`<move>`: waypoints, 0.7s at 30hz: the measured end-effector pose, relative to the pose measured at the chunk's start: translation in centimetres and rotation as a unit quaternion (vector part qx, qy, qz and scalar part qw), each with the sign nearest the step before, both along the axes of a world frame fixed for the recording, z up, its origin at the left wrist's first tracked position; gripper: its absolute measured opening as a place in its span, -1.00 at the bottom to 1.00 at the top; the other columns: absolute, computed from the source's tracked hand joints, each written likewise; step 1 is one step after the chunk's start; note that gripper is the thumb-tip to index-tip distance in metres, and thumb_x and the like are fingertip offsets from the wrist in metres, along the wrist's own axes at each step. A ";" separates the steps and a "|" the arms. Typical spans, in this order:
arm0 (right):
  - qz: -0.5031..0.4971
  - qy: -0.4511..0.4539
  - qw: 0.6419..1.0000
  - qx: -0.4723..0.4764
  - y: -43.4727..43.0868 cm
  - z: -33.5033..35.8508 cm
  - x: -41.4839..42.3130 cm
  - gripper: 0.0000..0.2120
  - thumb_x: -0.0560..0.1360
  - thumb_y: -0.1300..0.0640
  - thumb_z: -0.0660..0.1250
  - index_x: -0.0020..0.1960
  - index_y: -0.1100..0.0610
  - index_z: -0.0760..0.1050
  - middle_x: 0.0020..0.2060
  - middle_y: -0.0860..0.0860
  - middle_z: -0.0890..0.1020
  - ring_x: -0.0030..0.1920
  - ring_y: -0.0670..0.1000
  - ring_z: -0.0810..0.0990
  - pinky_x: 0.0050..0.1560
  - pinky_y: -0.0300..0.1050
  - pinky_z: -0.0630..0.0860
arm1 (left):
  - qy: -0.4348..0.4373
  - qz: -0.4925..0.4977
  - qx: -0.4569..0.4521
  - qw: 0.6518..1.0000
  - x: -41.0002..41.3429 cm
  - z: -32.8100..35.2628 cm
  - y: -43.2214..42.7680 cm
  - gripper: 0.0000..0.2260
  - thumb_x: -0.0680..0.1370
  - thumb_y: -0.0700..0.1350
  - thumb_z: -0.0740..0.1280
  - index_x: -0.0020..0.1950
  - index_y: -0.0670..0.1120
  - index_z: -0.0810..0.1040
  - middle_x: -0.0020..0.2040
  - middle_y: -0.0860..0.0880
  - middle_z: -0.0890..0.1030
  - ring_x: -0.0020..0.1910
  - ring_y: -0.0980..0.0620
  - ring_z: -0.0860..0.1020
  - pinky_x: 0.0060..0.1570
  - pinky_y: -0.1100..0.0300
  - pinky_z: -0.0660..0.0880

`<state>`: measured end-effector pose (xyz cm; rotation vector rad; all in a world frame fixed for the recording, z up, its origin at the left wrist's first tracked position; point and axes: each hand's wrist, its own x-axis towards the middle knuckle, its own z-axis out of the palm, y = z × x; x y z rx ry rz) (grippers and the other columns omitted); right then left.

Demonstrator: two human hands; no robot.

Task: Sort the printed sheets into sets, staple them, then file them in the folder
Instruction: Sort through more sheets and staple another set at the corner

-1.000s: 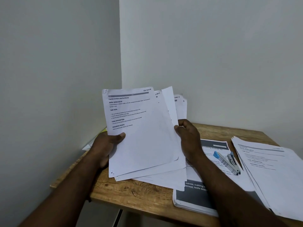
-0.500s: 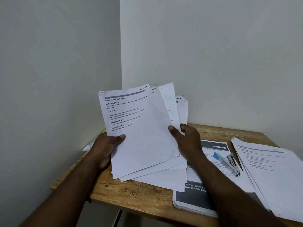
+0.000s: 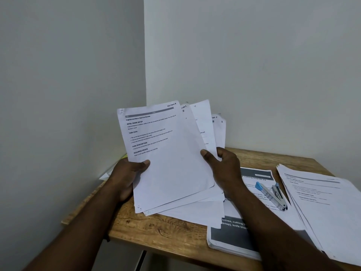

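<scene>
We held the fanned sheets [image 3: 168, 163] raised, left of the stapler [image 3: 272, 194], long edges near upright, our left hand [image 3: 127, 177] pinching the edge farther from the stapler and our right hand [image 3: 224, 169] gripping the nearer edge.

Left hand [image 3: 125, 178] grips sheets [image 3: 172, 165], thumb atop; right hand [image 3: 226, 169] pinches them.

Bare arms on view, nothing worn that shows.
The left hand [image 3: 127, 177] and right hand [image 3: 224, 169] are uncovered, thumbnails short; a dark sliver [image 3: 107, 239] under the left forearm [image 3: 86, 227], maybe a strap, too small to call.
</scene>
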<state>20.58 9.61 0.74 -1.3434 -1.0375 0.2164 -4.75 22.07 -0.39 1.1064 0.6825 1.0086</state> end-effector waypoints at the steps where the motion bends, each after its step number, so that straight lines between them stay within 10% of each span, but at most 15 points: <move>1: 0.001 0.003 1.000 -0.002 0.0 0.0 0.0 -0.78 0.55 -0.09 0.53 -0.12 0.05 0.71 -0.19 -0.11 0.76 -0.16 -0.11 0.69 -0.08 -0.15 0.57 | 0.001 -0.001 0.001 1.000 0.0 0.1 -0.1 -0.70 0.61 -0.37 0.33 0.32 -0.21 0.61 0.17 -0.17 0.73 0.11 -0.21 0.72 0.08 -0.07 0.63; 14: 0.050 0.034 0.998 -0.009 0.2 -0.1 0.4 -0.72 0.44 -0.09 0.62 0.05 0.03 0.74 -0.03 -0.10 0.79 0.12 0.10 0.72 0.29 0.11 0.60 | -0.008 -0.046 0.031 0.998 -0.1 -0.1 0.1 -0.59 0.53 -0.26 0.44 0.39 -0.17 0.59 0.28 -0.20 0.68 0.25 -0.30 0.65 0.34 -0.27 0.51; 21: 0.031 0.069 0.997 0.020 0.6 0.0 0.7 -0.69 0.58 -0.12 0.49 -0.20 0.09 0.70 -0.23 -0.15 0.70 -0.13 -0.08 0.61 0.07 -0.05 0.51 | -0.023 -0.008 0.020 1.000 0.0 0.0 0.0 -0.67 0.61 -0.30 0.37 0.38 -0.16 0.58 0.23 -0.16 0.71 0.20 -0.23 0.69 0.20 -0.16 0.58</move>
